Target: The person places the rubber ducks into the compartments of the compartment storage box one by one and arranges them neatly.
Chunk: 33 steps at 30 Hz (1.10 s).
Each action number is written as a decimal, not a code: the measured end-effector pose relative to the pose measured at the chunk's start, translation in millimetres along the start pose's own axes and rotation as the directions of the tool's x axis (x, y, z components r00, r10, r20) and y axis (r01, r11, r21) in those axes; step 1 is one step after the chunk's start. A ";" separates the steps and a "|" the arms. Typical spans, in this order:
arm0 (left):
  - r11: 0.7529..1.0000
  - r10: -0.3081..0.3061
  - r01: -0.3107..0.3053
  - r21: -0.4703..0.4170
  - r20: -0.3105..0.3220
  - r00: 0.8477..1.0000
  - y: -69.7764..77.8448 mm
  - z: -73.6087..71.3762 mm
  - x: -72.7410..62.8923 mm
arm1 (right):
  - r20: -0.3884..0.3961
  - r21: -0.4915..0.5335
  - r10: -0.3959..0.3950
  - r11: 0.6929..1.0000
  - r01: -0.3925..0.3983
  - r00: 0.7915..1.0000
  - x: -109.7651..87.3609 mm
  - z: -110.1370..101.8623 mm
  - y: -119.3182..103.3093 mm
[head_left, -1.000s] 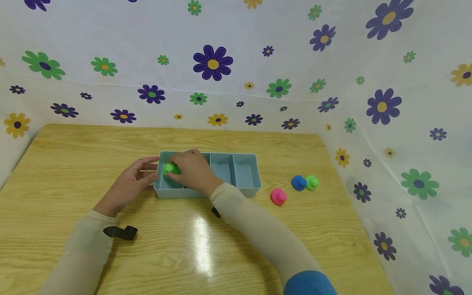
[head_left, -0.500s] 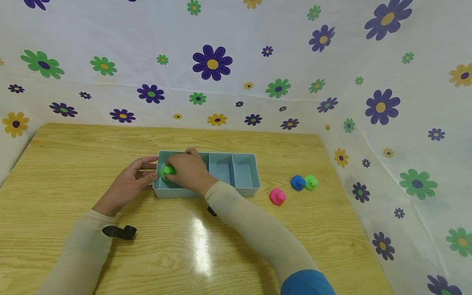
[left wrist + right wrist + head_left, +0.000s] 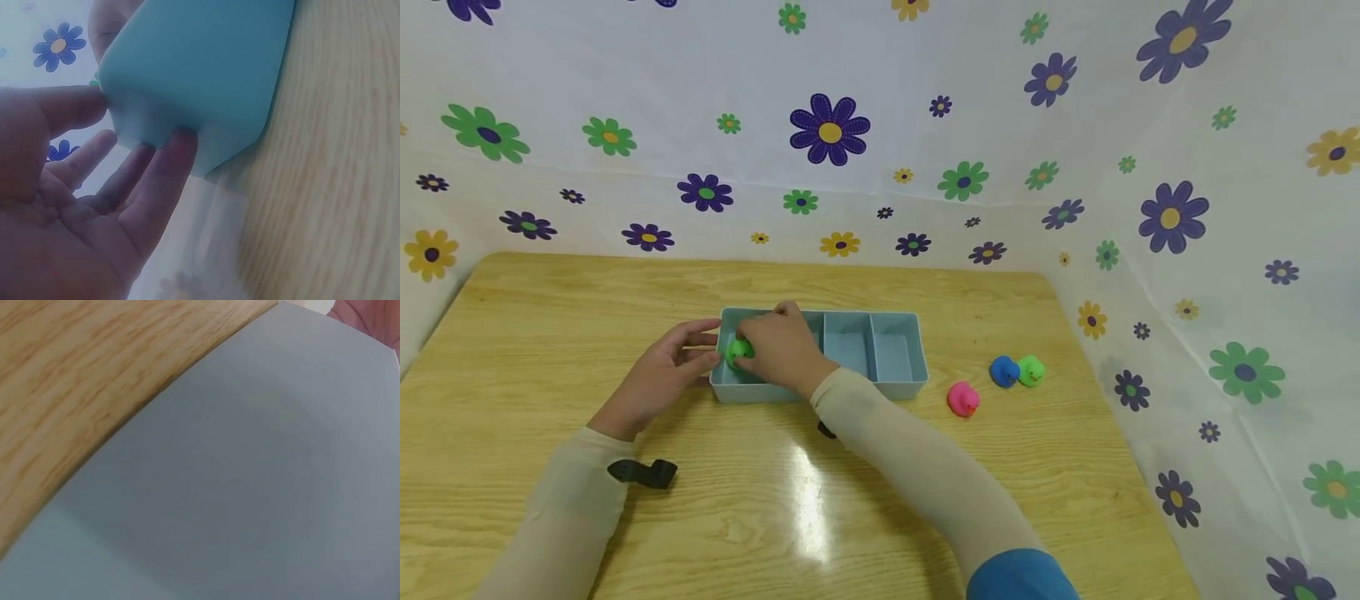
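Observation:
A long blue-grey divided box (image 3: 898, 389) stands on the wooden table, its compartments in a row. Inside the leftmost compartment, my right hand (image 3: 784, 348) holds a green rubber duck (image 3: 737, 353) between thumb and fingers; part of the duck is hidden by the hand. My left hand (image 3: 664, 372) is at the box's left end, and in the left wrist view its extended fingertips (image 3: 181, 140) touch the end wall (image 3: 194, 69). Only the box's outer wall (image 3: 250, 475) fills most of the right wrist view, so the right hand's grip is hidden there.
Right of the box lie a pink duck (image 3: 962, 400), a blue duck (image 3: 1003, 372) and another green duck (image 3: 1032, 371); the blue and green ones sit side by side. A flower-patterned white cloth (image 3: 880, 150) rises behind and to the right of the table (image 3: 700, 533).
My right hand has moved slightly left and lower with the green duck, deeper into the leftmost compartment. The left hand stays at the box's end.

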<state>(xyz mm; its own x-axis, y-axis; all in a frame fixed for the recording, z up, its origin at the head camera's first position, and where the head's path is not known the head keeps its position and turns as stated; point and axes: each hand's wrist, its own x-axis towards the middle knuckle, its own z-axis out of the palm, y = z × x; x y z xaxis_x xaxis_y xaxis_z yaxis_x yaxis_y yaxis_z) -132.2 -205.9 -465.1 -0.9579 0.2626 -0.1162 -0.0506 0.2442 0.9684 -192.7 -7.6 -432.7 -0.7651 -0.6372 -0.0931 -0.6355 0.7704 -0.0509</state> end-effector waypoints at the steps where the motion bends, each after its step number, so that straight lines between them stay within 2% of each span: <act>1: 1.000 -0.005 0.005 0.001 0.001 1.000 -0.8 0.4 0.0 | 0.000 0.003 -0.001 1.000 0.001 1.000 -0.3 0.6 0.0; 12: 1.000 -0.019 0.019 0.018 0.004 1.000 -3.3 -0.2 -2.4 | -0.036 0.028 -0.056 0.998 0.057 0.998 -3.7 3.9 4.1; 16: 1.000 -0.009 0.008 0.019 0.005 1.000 -4.0 -1.0 -1.8 | -0.045 0.109 -0.082 0.990 0.086 0.996 -6.9 0.1 10.2; 20: 1.000 -0.004 0.004 0.016 0.008 1.000 -5.2 -1.4 -0.2 | -0.080 0.216 -0.095 0.970 0.110 0.992 -12.4 -9.3 20.6; 27: 1.000 -0.005 0.005 0.000 0.004 1.000 -5.4 -1.2 -0.1 | -0.158 0.369 -0.051 0.923 0.107 0.986 -38.1 -34.5 56.4; 33: 1.000 -0.009 0.009 0.012 0.006 1.000 -6.7 -1.5 0.3 | -0.161 0.431 0.047 0.902 0.028 0.986 -75.2 -47.5 105.6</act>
<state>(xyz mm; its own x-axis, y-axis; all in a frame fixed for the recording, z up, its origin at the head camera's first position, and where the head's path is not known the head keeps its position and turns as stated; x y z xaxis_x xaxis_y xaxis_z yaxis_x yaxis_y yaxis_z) -132.6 -208.9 -471.2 -0.9558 0.2655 -0.1266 -0.0563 0.2575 0.9646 -207.2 120.7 -383.8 -0.8006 -0.5956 0.0663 -0.5496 0.6855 -0.4775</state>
